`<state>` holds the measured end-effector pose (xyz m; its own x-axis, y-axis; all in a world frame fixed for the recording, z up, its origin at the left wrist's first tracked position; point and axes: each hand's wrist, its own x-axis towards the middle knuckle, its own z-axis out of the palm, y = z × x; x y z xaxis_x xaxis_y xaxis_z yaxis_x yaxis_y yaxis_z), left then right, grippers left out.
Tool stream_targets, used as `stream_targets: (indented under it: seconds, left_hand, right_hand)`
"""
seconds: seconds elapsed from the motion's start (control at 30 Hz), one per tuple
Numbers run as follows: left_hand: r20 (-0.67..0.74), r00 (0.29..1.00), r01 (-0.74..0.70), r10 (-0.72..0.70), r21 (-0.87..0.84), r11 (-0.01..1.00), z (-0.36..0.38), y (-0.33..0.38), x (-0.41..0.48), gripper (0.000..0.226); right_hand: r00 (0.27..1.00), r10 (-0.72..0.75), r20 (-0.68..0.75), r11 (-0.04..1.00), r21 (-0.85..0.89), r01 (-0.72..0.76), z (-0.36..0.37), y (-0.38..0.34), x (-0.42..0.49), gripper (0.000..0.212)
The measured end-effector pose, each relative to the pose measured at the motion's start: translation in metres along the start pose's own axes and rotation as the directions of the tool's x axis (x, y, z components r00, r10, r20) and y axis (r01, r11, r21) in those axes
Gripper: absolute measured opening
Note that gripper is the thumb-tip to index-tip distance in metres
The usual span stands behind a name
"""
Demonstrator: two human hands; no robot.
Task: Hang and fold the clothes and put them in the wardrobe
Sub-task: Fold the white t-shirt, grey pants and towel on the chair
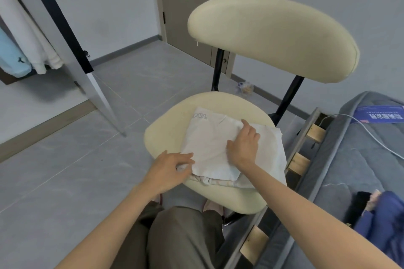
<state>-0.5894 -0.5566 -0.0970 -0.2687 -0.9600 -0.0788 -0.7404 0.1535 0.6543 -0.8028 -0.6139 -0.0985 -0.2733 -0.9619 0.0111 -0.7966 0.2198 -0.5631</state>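
A white garment (pixel 209 144) with grey lettering lies folded into a rough square on the seat of a cream chair (pixel 166 133). My left hand (pixel 168 170) pinches the garment's near left corner at the seat's front edge. My right hand (pixel 243 144) rests on top of the cloth with its fingers curled into a fold near the middle right. More white fabric bunches under the folded layer along the near edge.
An open wardrobe (pixel 72 50) stands at left with pale blue and white clothes (pixel 26 50) hanging inside. A grey mattress (pixel 349 159) on a slatted frame is at right, with blue clothing (pixel 384 225) and a white cable on it. A door is behind the chair.
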Motion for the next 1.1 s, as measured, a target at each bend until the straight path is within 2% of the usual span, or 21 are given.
stream_targets:
  seconds: [0.03, 0.07, 0.1, 0.13, 0.2, 0.27, 0.37, 0.43, 0.6, 0.67, 0.77, 0.87, 0.97, 1.03, 1.1]
  left_hand:
    - [-0.111, 0.99, 0.064, -0.086, -0.186, 0.98, 0.0, 0.003, 0.0, 0.021]
    - [-0.221, 0.959, 0.099, -0.18, -0.336, 0.937, -0.001, 0.007, 0.003, 0.019]
    - [-0.29, 0.923, 0.126, -0.255, -0.398, 0.909, 0.0, 0.01, 0.008, 0.018]
    - [-0.293, 0.9, 0.178, -0.323, -0.429, 0.885, 0.002, 0.01, 0.016, 0.02]
    - [-0.167, 0.872, 0.335, -0.46, -0.482, 0.81, 0.009, 0.007, 0.03, 0.035]
    - [-0.084, 0.847, 0.438, -0.525, -0.45, 0.778, 0.018, 0.001, 0.042, 0.052]
    - [-0.107, 0.877, 0.418, -0.468, -0.309, 0.854, 0.029, -0.006, 0.048, 0.051]
    - [-0.127, 0.897, 0.397, -0.424, -0.191, 0.898, 0.034, -0.009, 0.049, 0.051]
    - [-0.078, 0.884, 0.456, -0.46, -0.061, 0.888, 0.035, -0.011, 0.052, 0.052]
    - [-0.029, 0.889, 0.451, -0.457, -0.11, 0.886, 0.032, -0.01, 0.053, 0.044]
    - [-0.007, 0.908, 0.396, -0.418, -0.307, 0.865, 0.026, -0.008, 0.05, 0.028]
    - [-0.021, 0.914, 0.341, -0.405, -0.502, 0.795, 0.008, -0.002, 0.042, 0.022]
    - [-0.082, 0.906, 0.28, -0.415, -0.62, 0.733, -0.022, -0.001, 0.036, 0.02]
    - [-0.123, 0.905, 0.244, -0.408, -0.637, 0.732, -0.045, 0.002, 0.033, 0.023]
    - [-0.147, 0.908, 0.226, -0.393, -0.618, 0.753, -0.065, 0.008, 0.029, 0.015]
  right_hand:
    - [0.994, -0.112, -0.015, 0.992, -0.059, 0.11, 0.002, -0.002, -0.003, 0.064]
    - [0.979, -0.2, 0.035, 0.976, -0.08, 0.202, 0.005, -0.006, -0.005, 0.059]
    - [0.958, -0.26, 0.116, 0.96, -0.071, 0.269, 0.008, -0.008, -0.008, 0.056]
    - [0.933, -0.293, 0.209, 0.949, -0.057, 0.311, 0.011, -0.011, -0.011, 0.055]
    - [0.889, -0.299, 0.346, 0.941, -0.05, 0.336, 0.019, -0.013, -0.018, 0.056]
    - [0.881, -0.253, 0.4, 0.942, -0.106, 0.318, 0.029, -0.01, -0.023, 0.058]
    - [0.903, -0.185, 0.389, 0.924, -0.244, 0.294, 0.039, 0.005, -0.025, 0.059]
    - [0.916, -0.174, 0.362, 0.924, -0.263, 0.279, 0.04, 0.012, -0.024, 0.059]
    - [0.939, -0.119, 0.322, 0.944, -0.256, 0.208, 0.043, 0.014, -0.023, 0.061]
    - [0.936, -0.121, 0.332, 0.955, -0.219, 0.201, 0.041, 0.015, -0.021, 0.059]
    - [0.917, -0.148, 0.371, 0.97, -0.127, 0.209, 0.039, 0.019, -0.014, 0.056]
    - [0.89, -0.183, 0.417, 0.978, -0.015, 0.208, 0.038, 0.012, -0.011, 0.055]
    - [0.861, -0.202, 0.467, 0.97, 0.215, 0.111, 0.036, -0.012, -0.012, 0.057]
    - [0.832, -0.216, 0.511, 0.933, 0.36, 0.021, 0.037, -0.031, -0.01, 0.057]
    - [0.818, -0.155, 0.554, 0.875, 0.461, -0.146, 0.034, -0.046, -0.003, 0.053]
